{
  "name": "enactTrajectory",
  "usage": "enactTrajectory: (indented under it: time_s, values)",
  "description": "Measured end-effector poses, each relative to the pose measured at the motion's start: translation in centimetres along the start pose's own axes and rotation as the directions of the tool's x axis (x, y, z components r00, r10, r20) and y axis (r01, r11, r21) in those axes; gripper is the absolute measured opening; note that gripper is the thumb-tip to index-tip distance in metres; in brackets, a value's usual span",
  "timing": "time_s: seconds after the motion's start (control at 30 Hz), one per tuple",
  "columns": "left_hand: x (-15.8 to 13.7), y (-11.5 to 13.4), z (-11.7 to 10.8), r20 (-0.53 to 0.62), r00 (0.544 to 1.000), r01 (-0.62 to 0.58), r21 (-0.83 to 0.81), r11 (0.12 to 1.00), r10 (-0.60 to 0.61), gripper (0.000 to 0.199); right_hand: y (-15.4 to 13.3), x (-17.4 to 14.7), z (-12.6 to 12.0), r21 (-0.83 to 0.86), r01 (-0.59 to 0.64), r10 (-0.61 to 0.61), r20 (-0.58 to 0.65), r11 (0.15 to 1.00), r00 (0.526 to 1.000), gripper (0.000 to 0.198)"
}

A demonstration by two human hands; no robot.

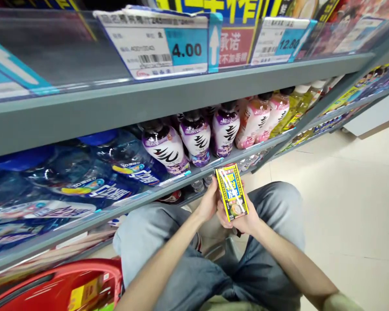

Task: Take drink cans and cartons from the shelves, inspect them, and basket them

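Black drink carton (pixel 231 192), yellow-edged, blue panel, coconut picture, white straw (pixel 232 190) across front; my left hand (pixel 208 203) and right hand (pixel 247 219) grasp it before the grey shelf unit (pixel 181 97).

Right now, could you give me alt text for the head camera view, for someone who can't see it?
The left hand and right hand together hold a small black-and-yellow carton near bent knees. Bottles line a low shelf ahead, and a red basket sits at lower left.
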State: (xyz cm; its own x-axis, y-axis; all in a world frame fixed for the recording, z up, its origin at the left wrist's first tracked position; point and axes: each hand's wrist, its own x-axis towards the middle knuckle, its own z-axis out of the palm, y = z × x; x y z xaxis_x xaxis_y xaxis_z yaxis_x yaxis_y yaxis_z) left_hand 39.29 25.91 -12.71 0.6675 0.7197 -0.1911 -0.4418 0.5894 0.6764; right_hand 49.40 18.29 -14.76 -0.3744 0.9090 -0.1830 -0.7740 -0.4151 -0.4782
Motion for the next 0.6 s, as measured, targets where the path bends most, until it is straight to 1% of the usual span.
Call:
enactTrajectory:
  time_s: [0.1, 0.23, 0.33, 0.47, 0.6]
  values:
    - [-0.1, 0.6, -0.2, -0.082, 0.997, 0.001, -0.043, 0.999, -0.005, 0.071, 0.0, 1.0, 0.1, -0.014, -0.006, 0.007, 0.029, 1.000, 1.000, 0.078]
    - [-0.1, 1.3, -0.7, -0.148, 0.988, -0.039, -0.040, 0.998, 0.033, 0.066, 0.2, 1.9, 0.4, -0.057, -0.010, 0.010, 0.008, 0.998, 1.000, 0.075]
    - [0.0, 1.4, -1.1, -0.155, 0.987, -0.032, 0.009, 0.999, 0.033, 0.069, 0.3, 2.1, 0.7, -0.079, 0.002, -0.003, -0.016, 0.997, 1.000, 0.075]
    - [0.1, 1.4, -1.6, -0.159, 0.987, 0.043, 0.086, 0.995, -0.029, 0.078, 0.4, 2.3, 1.0, -0.091, 0.006, -0.011, -0.052, 0.996, 0.999, 0.074]
    - [-0.2, 1.7, -1.7, -0.126, 0.992, 0.007, 0.093, 0.996, 0.004, 0.083, 0.5, 2.3, 0.7, -0.128, -0.029, 0.022, -0.057, 0.991, 0.998, 0.071]
